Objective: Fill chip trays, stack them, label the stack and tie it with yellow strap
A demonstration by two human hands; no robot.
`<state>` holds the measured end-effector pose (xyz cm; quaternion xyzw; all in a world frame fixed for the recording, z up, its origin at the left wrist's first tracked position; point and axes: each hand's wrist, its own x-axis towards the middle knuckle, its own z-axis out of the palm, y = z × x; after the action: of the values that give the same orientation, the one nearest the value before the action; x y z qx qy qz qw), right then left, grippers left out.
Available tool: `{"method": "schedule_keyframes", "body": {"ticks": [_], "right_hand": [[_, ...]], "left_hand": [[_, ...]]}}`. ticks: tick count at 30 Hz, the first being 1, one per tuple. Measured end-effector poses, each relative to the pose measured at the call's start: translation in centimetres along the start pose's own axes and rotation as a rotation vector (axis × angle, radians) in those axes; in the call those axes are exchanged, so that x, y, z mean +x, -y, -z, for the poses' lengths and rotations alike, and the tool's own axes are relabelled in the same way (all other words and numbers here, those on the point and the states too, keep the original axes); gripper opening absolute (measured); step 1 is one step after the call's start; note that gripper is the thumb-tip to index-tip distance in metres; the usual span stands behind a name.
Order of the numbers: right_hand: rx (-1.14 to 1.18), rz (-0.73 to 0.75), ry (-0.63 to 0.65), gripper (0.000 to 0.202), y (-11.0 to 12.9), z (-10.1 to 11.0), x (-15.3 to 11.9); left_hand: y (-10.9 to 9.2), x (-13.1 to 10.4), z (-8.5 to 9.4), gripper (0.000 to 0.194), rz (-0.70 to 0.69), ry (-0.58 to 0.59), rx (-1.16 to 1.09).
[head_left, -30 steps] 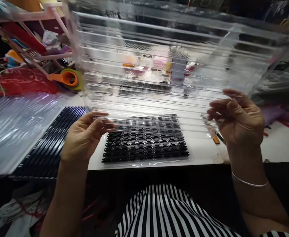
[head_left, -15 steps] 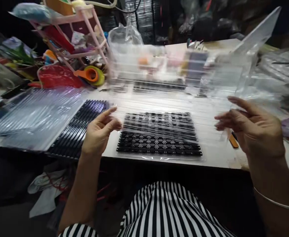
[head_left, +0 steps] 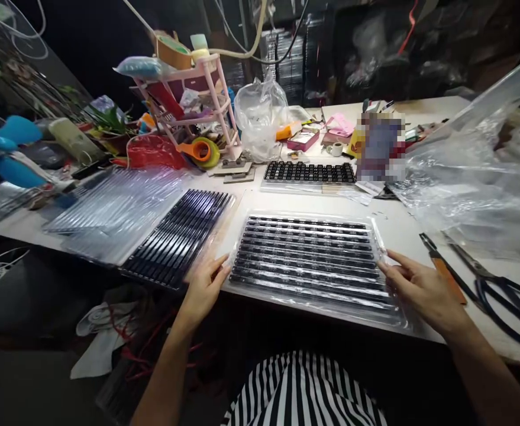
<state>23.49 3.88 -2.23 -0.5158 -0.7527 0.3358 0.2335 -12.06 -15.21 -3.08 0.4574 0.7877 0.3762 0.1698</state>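
Observation:
A clear ribbed plastic tray (head_left: 304, 287) lies over rows of black strips at the front of the white table. My left hand (head_left: 206, 284) pinches its left edge, and my right hand (head_left: 414, 284) grips the right edge. Left of it, long glossy black strips (head_left: 184, 236) lie side by side in another tray. More clear ribbed trays (head_left: 113, 207) are farther left. Behind the middle tray sits a further tray with black parts (head_left: 308, 173).
Large scissors (head_left: 485, 281) and an orange-handled cutter (head_left: 448, 278) lie right of my right hand. Crumpled clear plastic (head_left: 468, 189) covers the back right. A pink rack (head_left: 217, 100), a red bag (head_left: 157, 152) and a tape roll (head_left: 337, 149) stand farther back.
Both hands have lowered the clear tray from above the table onto the black strips. The camera view has shifted, with the scissors now in sight on the right.

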Motion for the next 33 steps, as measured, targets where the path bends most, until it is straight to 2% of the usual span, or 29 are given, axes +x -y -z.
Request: {"method": "schedule_keyframes", "body": {"ticks": [7,11,14,16,18,21,23,26,28,33], "right_hand": [[-0.232,0.077,0.060,0.063,0.3,0.4,0.4],[-0.362,0.077,0.074,0.056,0.4,0.4,1.2],[-0.508,0.104,-0.053,0.054,1.0,0.4,2.1],[-0.561,0.210,-0.128,0.058,1.9,0.2,2.5],[-0.586,0.360,-0.085,0.063,3.1,-0.4,2.7],[-0.628,0.547,0.131,0.071,4.4,-2.2,2.5],[-0.648,0.608,0.279,0.078,4.7,-3.4,2.3],[-0.634,0.613,0.433,0.084,4.7,-4.2,2.4],[-0.614,0.602,0.447,0.083,4.7,-4.3,2.7],[-0.600,0.561,0.309,0.079,4.4,-5.4,4.0]], "left_hand": [[-1.7,0.5,0.8,0.043,-0.054,0.096,0.206],[-1.5,1.4,1.5,0.047,-0.017,0.171,0.391],[-1.5,3.1,2.0,0.052,-0.043,0.060,0.481],[-2.0,4.6,1.8,0.058,-0.120,-0.007,0.499],[-2.9,6.0,0.8,0.062,-0.237,0.029,0.516],[-4.5,7.1,-1.8,0.066,-0.349,0.189,0.616],[-5.0,7.2,-3.9,0.067,-0.359,0.276,0.709],[-5.0,6.7,-6.1,0.071,-0.370,0.320,0.804],[-4.6,6.5,-6.7,0.072,-0.380,0.313,0.834],[-4.2,6.8,-6.7,0.072,-0.408,0.278,0.838]]}}
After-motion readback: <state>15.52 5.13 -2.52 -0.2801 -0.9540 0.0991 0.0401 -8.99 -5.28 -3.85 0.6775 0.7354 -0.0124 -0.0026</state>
